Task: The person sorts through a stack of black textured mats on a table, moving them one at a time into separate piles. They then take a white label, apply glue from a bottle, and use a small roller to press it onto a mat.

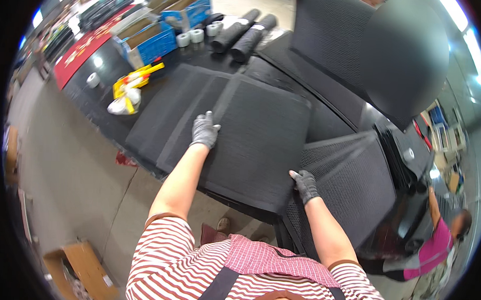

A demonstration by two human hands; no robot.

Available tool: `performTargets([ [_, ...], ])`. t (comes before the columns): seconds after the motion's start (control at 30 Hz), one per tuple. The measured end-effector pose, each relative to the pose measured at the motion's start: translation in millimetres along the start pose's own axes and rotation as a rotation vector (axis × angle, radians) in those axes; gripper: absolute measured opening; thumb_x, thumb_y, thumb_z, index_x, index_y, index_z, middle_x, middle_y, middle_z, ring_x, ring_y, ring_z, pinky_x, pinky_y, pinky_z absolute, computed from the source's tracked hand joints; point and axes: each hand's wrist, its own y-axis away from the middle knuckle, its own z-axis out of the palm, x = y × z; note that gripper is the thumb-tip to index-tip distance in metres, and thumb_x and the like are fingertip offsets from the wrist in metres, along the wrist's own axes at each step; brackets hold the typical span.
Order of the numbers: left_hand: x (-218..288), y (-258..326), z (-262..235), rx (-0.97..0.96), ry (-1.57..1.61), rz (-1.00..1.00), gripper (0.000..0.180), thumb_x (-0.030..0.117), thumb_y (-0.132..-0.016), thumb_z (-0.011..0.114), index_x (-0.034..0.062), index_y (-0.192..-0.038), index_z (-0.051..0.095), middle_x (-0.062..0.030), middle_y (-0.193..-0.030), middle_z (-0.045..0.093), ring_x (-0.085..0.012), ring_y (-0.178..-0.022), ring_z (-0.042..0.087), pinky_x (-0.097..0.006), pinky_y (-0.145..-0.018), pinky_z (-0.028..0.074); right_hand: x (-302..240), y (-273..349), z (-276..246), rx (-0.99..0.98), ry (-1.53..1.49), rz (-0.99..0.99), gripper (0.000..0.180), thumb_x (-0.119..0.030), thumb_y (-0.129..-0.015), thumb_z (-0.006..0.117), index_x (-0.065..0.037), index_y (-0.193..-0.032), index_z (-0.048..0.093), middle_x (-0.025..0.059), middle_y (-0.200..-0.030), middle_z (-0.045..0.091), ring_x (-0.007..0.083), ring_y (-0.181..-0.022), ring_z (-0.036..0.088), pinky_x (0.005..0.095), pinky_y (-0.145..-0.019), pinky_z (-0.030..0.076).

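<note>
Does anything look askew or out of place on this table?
Mildly: the black mesh sheeting beside the gloved right hand lies skewed against the flat black sheets. One small white roll stands apart from the white rolls near the blue cardboard boxes.

The grey floor (98, 149) extends below and to the left of the bench (100, 106), and a narrow dark seam (121, 209) crosses it. The bench has a dark, glossy top with bright reflections. A grey-green wall (476, 101) stands at the right, beneath elongated, bright lights (473, 50).
</note>
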Motion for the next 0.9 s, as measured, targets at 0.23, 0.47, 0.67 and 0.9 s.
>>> performTargets([
  [0.23, 19.4, 4.2, -25.4, -0.152, -0.249, -0.199, 0.055, 0.03, -0.083, 0.067, 0.0159, -0.133, 0.048, -0.014, -0.137, 0.044, -0.0325, -0.124, 0.044, -0.041, -0.101, 0.04, -24.8, 11.5, -9.5, 0.021, 0.32, -0.031, 0.053, -0.051, -0.084, 0.059, -0.001, -0.098, 0.066, 0.0178, -0.092, 0.067, 0.0316, -0.087, 0.063, 0.0418, -0.082, 0.048],
  [0.47, 81.1, 71.0, -18.7, 0.061, 0.35, 0.376, 0.041, 0.015, -0.087, 0.064, 0.0096, -0.126, 0.054, -0.0124, -0.127, 0.052, -0.026, -0.117, 0.05, -0.034, -0.102, 0.041, 122.0, 110.6, -177.3, 0.66, 0.088, -0.018, 0.048, -0.032, -0.081, 0.065, 0.001, -0.115, 0.059, 0.0191, -0.117, 0.06, 0.0324, -0.112, 0.055, 0.0399, -0.098, 0.043],
  [0.67, 171.3, 267.8, 19.9, -0.756, 0.679, 0.278, 0.021, 0.017, -0.087, 0.067, 0.0034, -0.103, 0.066, -0.0056, -0.09, 0.066, -0.018, -0.085, 0.062, -0.032, -0.078, 0.05, 337.8, 196.2, -228.5, 0.789, -0.451, 0.674, 0.045, -0.037, -0.084, 0.065, 0.001, -0.108, 0.058, 0.0173, -0.095, 0.062, 0.0291, -0.08, 0.061, 0.0455, -0.068, 0.052],
  [0.9, 183.9, 372.4, 71.1, -1.279, 0.558, -0.504, 0.044, 0.044, -0.09, 0.06, 0.0004, -0.089, 0.061, -0.0059, -0.072, 0.061, -0.0146, -0.059, 0.056, -0.029, -0.056, 0.049, 283.6, 229.6, -234.9, 0.333, -0.702, 0.481, 0.022, -0.03, -0.084, 0.068, -0.012, -0.075, 0.059, -0.0019, -0.058, 0.051, 0.0117, -0.043, 0.046, 0.0248, -0.035, 0.035],
])
